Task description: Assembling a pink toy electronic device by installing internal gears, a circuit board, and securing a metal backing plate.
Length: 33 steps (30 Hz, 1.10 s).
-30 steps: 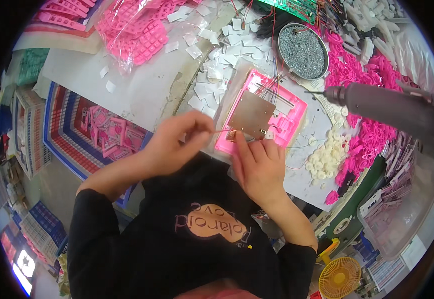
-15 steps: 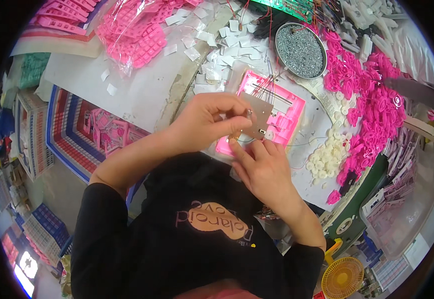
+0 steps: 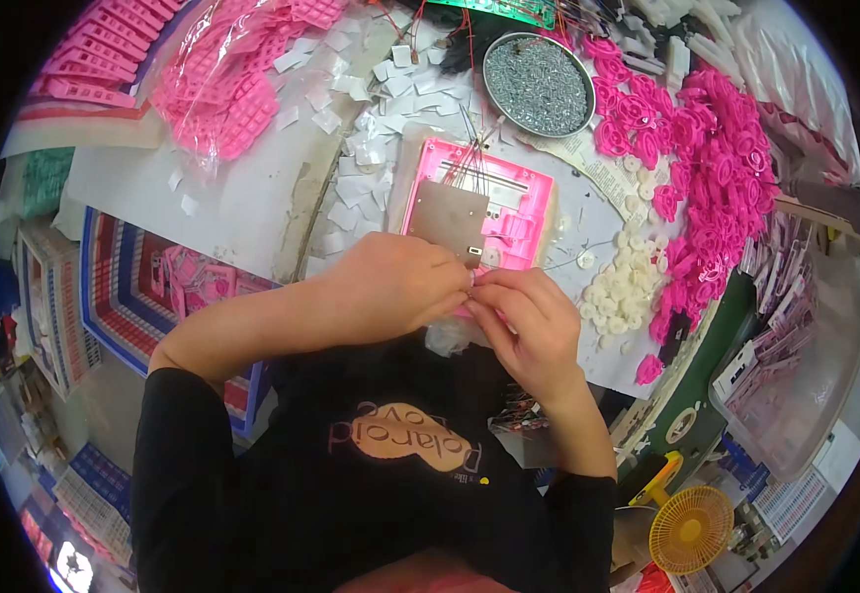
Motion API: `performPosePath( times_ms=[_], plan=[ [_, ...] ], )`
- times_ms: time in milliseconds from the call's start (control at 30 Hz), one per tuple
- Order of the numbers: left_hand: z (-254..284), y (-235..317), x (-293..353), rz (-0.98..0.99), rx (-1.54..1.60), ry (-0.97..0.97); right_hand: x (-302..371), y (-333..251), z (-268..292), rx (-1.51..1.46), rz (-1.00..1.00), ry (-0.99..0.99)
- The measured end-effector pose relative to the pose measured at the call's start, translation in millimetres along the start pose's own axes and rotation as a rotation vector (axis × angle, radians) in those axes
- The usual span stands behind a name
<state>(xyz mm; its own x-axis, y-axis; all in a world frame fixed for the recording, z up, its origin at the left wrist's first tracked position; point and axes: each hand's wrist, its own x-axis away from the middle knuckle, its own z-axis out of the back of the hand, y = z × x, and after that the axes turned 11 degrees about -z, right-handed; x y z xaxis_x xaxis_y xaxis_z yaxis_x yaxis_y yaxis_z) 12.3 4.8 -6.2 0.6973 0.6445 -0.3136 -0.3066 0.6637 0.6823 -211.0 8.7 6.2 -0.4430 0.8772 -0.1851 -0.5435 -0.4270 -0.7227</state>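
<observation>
In front of me lies a pink plastic casing (image 3: 535, 198), with a flat grey-brown metal plate (image 3: 447, 217) over its left half. Thin dark wires (image 3: 468, 163) run up from the plate past the casing's far edge. My left hand (image 3: 395, 284) and my right hand (image 3: 531, 324) meet at the casing's near edge. Fingertips of both are pinched close together there, with thumbs and index fingers almost touching. A tiny item seems to be between them, too small and covered to name. The hands hide the casing's near left corner.
Beyond the casing stands a round metal bowl of screws (image 3: 539, 84). Pink ring-shaped parts (image 3: 717, 188) and cream round pieces (image 3: 626, 287) are heaped to the right. White tabs (image 3: 361, 183) are scattered left, near a bag of pink keypads (image 3: 217, 109). A yellow fan (image 3: 690, 531) is lower right.
My left hand has come down from above the metal plate to the casing's near edge. The right hand's fingers have lifted into a pinch against it. The whole view has shifted slightly.
</observation>
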Motion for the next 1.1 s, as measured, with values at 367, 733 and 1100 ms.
performPosePath(
  times_ms=[367,733,1100],
  plan=[
    [23.2,-20.5,13.8,0.000,-0.115,0.042,2.0,-0.6,11.3,-0.584,-0.644,-0.072],
    [19.0,-16.5,-4.4,0.066,-0.404,-0.259,19.5,2.0,26.3,0.042,-0.361,-0.151],
    [14.9,-2.1,-7.0,0.152,-0.554,-0.329,33.5,37.4,8.1,0.025,-0.024,-0.119]
  ],
)
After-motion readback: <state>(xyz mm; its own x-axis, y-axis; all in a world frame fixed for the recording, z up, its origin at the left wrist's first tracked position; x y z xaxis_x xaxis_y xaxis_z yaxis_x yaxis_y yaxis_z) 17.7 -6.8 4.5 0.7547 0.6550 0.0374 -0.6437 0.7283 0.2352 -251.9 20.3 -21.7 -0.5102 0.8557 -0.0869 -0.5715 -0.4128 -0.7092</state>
